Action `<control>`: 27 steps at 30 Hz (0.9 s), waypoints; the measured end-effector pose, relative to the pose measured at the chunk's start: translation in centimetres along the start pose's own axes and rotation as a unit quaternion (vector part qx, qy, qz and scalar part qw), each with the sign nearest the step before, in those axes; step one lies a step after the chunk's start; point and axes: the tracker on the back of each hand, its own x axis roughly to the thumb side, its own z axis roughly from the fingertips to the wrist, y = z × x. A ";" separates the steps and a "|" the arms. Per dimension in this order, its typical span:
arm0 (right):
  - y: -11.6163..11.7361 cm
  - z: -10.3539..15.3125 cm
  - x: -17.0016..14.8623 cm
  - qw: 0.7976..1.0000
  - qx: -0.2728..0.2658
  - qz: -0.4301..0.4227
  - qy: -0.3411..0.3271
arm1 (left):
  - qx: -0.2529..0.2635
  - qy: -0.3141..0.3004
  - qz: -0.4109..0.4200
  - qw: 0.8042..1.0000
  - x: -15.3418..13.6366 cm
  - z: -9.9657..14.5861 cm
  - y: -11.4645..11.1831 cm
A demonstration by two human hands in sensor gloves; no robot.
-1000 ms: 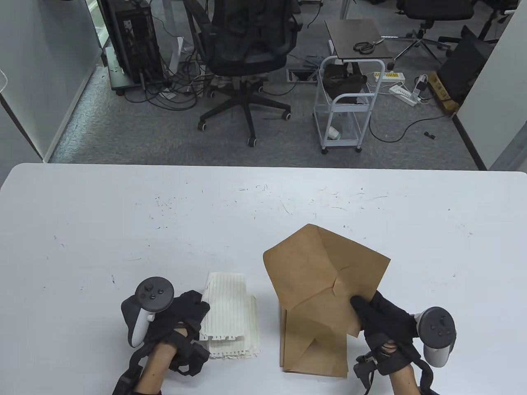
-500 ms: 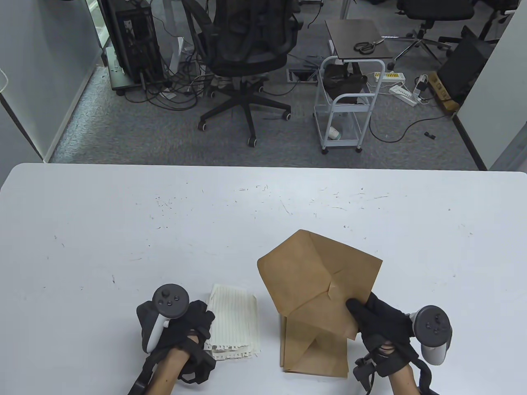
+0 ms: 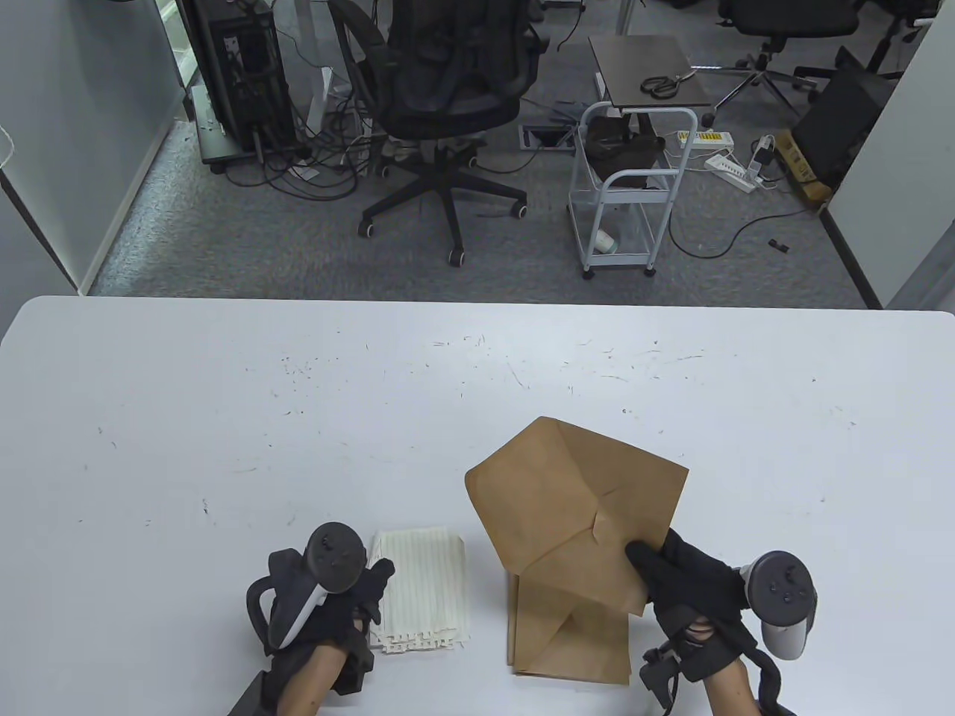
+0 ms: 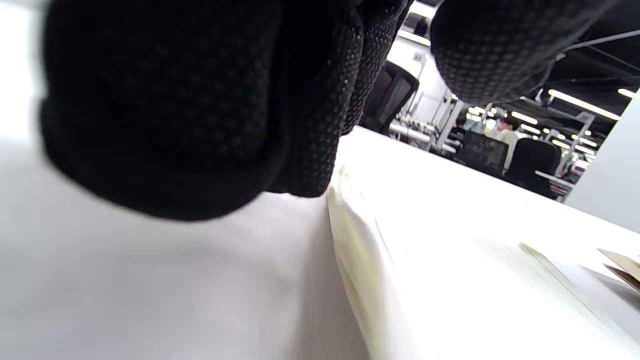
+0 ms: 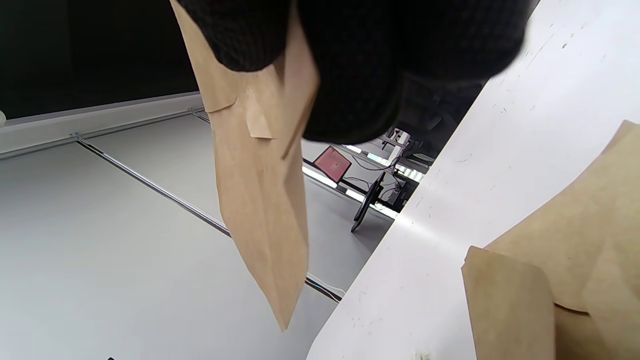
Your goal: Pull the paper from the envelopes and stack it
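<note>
Where the scuffed white table (image 3: 224, 388) faces an office chair (image 3: 440, 82) and cart (image 3: 627, 194), right hand (image 3: 694, 589) pinches an envelope (image 3: 578, 500) above stacked envelopes (image 3: 567, 634); left hand (image 3: 336, 597), grip unclear, touches the paper stack (image 3: 421, 589).

1. A white table (image 3: 224, 388), its top flecked with small dark scratches, spreads before me, its far edge meeting grey carpet.
2. A stack of lined white paper (image 3: 421, 589) lies flat near the near edge, left of centre, where my left hand (image 3: 332, 597) touches its left side.
3. Brown envelopes (image 3: 567, 634) lie piled just right of the paper, apart from it.
</note>
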 end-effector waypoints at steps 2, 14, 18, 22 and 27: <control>0.0 0.0 0.1 1.000 0.000 -0.002 -0.004 | 0.044 -0.001 -0.020 0.999 0.1 0.5 0.9; 3.9 -0.7 1.1 0.977 0.153 -0.075 -0.129 | 0.120 -0.262 0.206 0.935 5.6 5.4 2.5; 4.7 -0.5 1.3 0.975 0.148 -0.094 -0.137 | -0.040 -0.301 0.357 0.884 7.6 4.9 1.4; 4.2 -0.3 1.6 0.982 0.124 -0.079 -0.121 | -0.071 -0.329 0.474 0.814 8.4 4.7 1.9; 3.7 -0.3 2.0 0.983 0.147 -0.053 -0.094 | -0.056 -0.289 0.351 0.889 10.3 4.5 2.5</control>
